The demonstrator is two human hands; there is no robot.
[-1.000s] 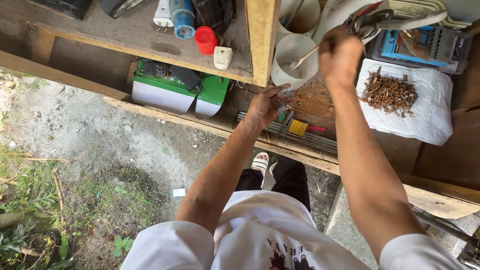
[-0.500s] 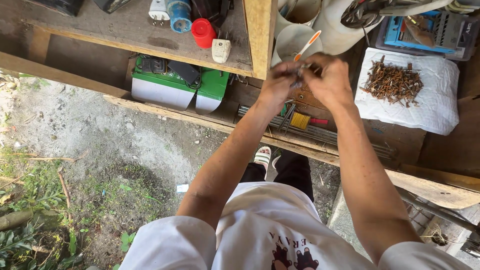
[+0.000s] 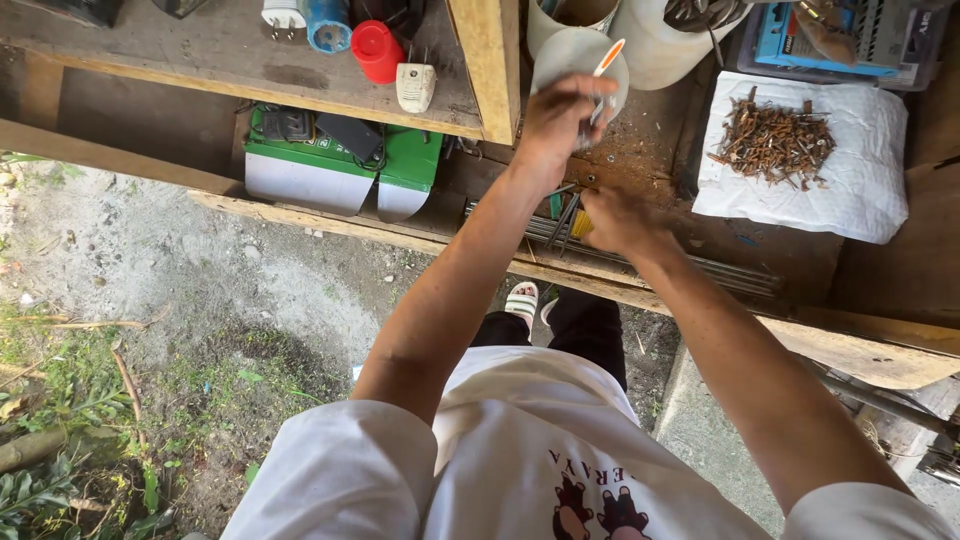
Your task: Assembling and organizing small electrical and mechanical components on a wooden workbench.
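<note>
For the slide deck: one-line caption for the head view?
Left hand holds an orange-tipped tool at a grey cup; right hand reaches into workbench clutter.

The right hand [image 3: 615, 222] covers most of the yellow tool [image 3: 581, 224] under it. Above the white cloth [image 3: 860, 190], the blue box [image 3: 815, 40] is cut off by the top edge.
</note>
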